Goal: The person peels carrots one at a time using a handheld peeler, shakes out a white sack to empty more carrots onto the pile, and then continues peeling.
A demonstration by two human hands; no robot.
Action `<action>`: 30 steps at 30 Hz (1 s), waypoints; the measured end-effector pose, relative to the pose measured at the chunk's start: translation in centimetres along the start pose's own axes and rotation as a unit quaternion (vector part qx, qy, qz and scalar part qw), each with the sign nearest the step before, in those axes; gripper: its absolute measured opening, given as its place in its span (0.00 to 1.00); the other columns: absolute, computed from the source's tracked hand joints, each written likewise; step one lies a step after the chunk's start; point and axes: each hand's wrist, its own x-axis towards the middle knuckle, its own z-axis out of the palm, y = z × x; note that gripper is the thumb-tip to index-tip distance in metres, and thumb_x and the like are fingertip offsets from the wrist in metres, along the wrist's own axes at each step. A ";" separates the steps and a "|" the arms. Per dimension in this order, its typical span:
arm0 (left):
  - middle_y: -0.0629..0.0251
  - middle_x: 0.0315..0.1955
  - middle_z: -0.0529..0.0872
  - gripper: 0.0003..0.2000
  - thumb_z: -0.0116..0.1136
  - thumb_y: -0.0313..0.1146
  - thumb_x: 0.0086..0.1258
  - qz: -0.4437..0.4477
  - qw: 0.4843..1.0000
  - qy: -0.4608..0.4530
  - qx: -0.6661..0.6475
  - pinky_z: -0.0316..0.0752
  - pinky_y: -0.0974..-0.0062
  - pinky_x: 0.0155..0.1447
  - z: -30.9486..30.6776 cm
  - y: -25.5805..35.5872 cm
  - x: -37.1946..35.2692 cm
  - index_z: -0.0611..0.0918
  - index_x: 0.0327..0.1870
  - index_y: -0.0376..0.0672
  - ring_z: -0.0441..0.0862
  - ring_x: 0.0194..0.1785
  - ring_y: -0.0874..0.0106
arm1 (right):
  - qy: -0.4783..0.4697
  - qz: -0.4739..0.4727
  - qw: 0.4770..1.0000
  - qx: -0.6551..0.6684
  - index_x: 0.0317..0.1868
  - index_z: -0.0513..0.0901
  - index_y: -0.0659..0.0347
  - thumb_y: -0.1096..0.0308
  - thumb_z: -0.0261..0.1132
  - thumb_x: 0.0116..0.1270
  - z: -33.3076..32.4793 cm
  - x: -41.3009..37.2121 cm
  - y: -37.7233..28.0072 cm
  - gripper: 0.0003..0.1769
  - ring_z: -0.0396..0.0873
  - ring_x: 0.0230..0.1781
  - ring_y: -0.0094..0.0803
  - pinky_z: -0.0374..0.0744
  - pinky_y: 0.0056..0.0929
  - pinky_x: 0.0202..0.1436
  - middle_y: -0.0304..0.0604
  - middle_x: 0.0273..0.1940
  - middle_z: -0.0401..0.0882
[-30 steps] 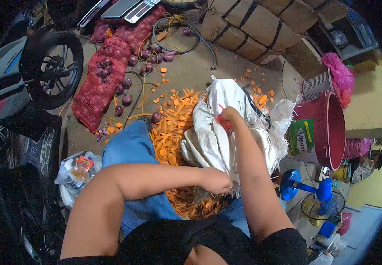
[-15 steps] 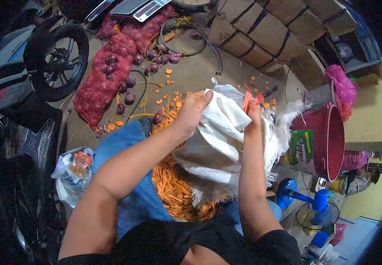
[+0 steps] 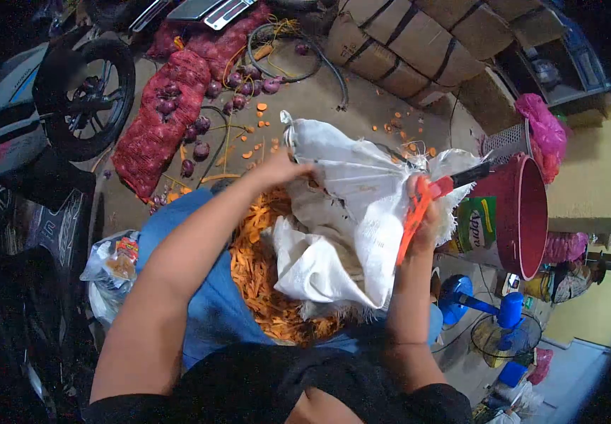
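A white woven sack (image 3: 351, 169) is spread between my hands, its cloth drawn taut. My left hand (image 3: 281, 172) is closed on the sack's left edge. In my right hand (image 3: 424, 212) are an orange-red handled tool (image 3: 415, 212) and a bunched part of the sack. A dark blade-like piece (image 3: 471, 174) points right from that hand. Below the sack, orange peelings and strips (image 3: 256, 283) lie piled between blue-clad legs (image 3: 210, 311).
Red net bags of onions (image 3: 160, 120) lie at the upper left, with loose onions (image 3: 201, 150) beside them. A motorbike wheel (image 3: 93, 99) stands at left. Cardboard (image 3: 411, 42) is at the top. A red tub (image 3: 528, 219) and blue fan (image 3: 507, 311) are at right.
The sack has been stretched wider and turned. My left hand has moved left and down; my right hand has moved right and down, and the dark blade-like piece now shows beside it.
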 end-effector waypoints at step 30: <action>0.68 0.18 0.74 0.11 0.37 0.33 0.57 -0.070 0.840 0.061 -0.534 0.66 0.83 0.22 -2.4 9.7 -3.4 0.73 0.27 0.37 0.72 0.20 0.79 | -0.057 -0.026 0.998 0.020 0.23 0.67 0.61 0.60 0.48 0.59 -7.3 -0.7 0.2 0.13 0.65 0.25 0.22 0.65 0.17 0.28 0.39 0.27 0.66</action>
